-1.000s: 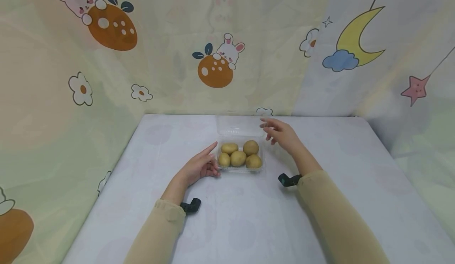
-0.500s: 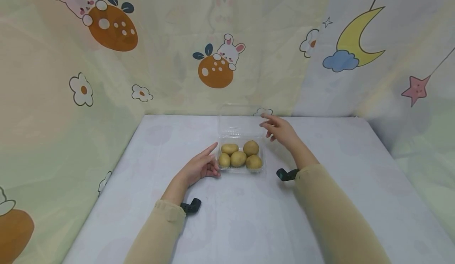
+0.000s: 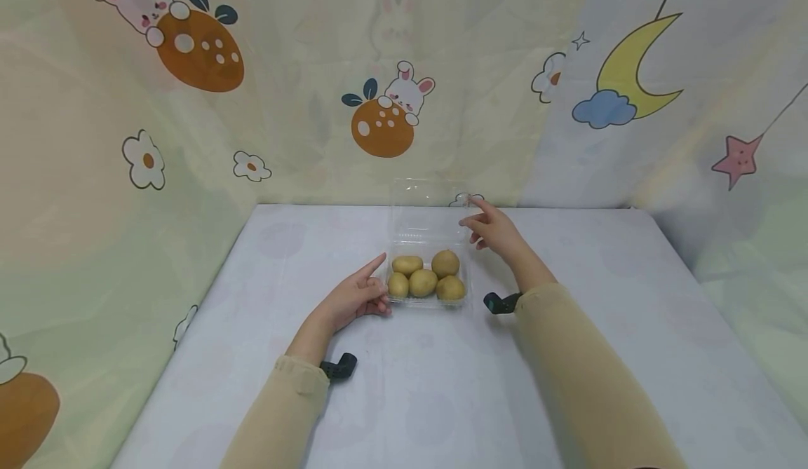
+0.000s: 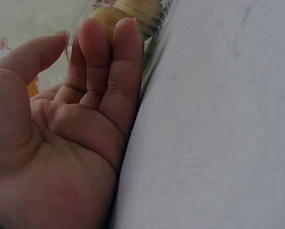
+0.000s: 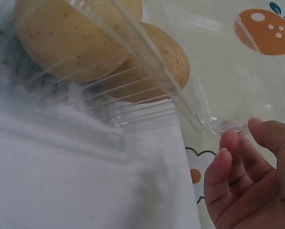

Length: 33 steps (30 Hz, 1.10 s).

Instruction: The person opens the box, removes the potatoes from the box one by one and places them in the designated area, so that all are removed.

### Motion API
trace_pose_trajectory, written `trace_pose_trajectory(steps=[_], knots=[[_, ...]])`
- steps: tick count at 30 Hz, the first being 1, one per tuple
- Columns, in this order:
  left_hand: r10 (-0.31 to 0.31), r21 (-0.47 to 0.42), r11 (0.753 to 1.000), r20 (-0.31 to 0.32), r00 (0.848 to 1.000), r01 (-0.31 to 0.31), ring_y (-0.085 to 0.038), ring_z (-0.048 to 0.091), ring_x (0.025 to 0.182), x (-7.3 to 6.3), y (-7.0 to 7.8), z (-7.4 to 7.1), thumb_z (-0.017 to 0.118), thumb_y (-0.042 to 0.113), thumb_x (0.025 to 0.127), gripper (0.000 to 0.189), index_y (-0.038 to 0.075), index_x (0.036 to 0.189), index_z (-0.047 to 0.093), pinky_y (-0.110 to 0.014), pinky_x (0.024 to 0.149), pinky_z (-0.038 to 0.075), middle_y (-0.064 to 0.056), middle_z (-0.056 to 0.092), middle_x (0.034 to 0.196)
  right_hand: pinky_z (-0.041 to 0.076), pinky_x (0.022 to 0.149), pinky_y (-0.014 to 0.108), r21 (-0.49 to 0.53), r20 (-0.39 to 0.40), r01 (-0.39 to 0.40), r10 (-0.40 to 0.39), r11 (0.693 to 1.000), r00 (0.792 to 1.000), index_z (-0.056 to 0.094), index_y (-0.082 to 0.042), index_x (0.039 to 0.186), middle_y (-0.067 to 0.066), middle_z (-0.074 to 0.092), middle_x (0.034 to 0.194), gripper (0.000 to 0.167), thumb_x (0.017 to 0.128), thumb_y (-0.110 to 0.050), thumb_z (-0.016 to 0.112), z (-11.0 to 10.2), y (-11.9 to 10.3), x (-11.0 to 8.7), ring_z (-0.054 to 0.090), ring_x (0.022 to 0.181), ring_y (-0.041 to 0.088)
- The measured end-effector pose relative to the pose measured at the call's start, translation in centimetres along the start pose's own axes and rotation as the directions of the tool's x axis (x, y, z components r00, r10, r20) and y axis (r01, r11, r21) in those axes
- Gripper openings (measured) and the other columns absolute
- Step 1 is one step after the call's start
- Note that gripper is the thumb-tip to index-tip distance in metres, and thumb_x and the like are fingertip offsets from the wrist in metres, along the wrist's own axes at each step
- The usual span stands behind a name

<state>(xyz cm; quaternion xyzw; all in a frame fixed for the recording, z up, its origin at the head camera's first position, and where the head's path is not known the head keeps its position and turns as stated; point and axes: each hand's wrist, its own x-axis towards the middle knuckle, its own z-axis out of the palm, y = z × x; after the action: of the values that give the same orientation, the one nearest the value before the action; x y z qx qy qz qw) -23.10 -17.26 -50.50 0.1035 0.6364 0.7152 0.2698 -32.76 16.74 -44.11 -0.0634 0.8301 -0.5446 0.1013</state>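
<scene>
R hand pinches lid of box w/ 5 potatoes.

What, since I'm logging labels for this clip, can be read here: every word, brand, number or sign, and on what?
No readable text: none shows on the clear container or potatoes.
The backdrop shows only drawings, such as a moon.
The black wrist devices: too small to tell.

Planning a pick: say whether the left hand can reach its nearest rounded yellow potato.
Probably yes: the clear plastic box has its lid raised, leaving that potato uncovered, though the left hand must cross the box's side.
</scene>
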Motion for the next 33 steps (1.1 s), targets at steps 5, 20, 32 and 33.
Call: trace_pose_trajectory(steps=[5,20,32,33], knots=[[0.005,0.006,1.000,-0.003,1.000,-0.005,-0.018,0.068,0.076,-0.1,0.1,0.0,0.064,0.015,0.096,0.080,0.034,0.158,0.017,-0.044,0.087,0.059,-0.004,0.064,0.083,0.055,0.066,0.029,-0.013,0.028,-0.034,0.034,0.999,0.999,0.015,-0.034,0.159,0.019,0.061,0.133,0.072,0.101,-0.021,0.057,0.1,0.4,0.5,0.062,0.081,0.025],[0.015,0.006,1.000,0.017,1.000,-0.015,-0.018,0.068,0.076,-0.1,0.0,0.1,0.064,0.015,0.096,0.080,0.035,0.158,0.017,-0.042,0.087,0.059,-0.003,0.064,0.083,0.049,0.067,0.025,0.000,0.073,-0.216,0.215,0.976,0.974,0.014,-0.038,0.158,0.013,0.063,0.128,0.070,0.101,-0.023,0.052,0.7,1.2,1.1,0.057,0.074,0.013],[0.008,0.008,1.000,0.011,1.000,-0.008,-0.017,0.068,0.076,-0.1,0.1,0.1,0.064,0.015,0.096,0.082,0.032,0.159,0.014,-0.042,0.086,0.059,-0.003,0.065,0.083,0.050,0.064,0.023,0.062,0.110,-0.332,0.324,0.941,0.940,0.017,-0.028,0.159,0.014,0.058,0.123,0.066,0.101,-0.020,0.045,1.3,0.6,0.7,0.053,0.067,0.011],[0.006,0.009,1.000,0.009,1.000,-0.006,-0.017,0.068,0.076,0.0,0.2,0.1,0.064,0.016,0.096,0.082,0.032,0.159,0.014,-0.042,0.086,0.059,-0.003,0.065,0.083,0.050,0.064,0.023,0.061,0.113,-0.336,0.328,0.940,0.938,0.017,-0.029,0.159,0.014,0.058,0.121,0.065,0.101,-0.021,0.045,1.3,0.6,0.7,0.053,0.067,0.011]])
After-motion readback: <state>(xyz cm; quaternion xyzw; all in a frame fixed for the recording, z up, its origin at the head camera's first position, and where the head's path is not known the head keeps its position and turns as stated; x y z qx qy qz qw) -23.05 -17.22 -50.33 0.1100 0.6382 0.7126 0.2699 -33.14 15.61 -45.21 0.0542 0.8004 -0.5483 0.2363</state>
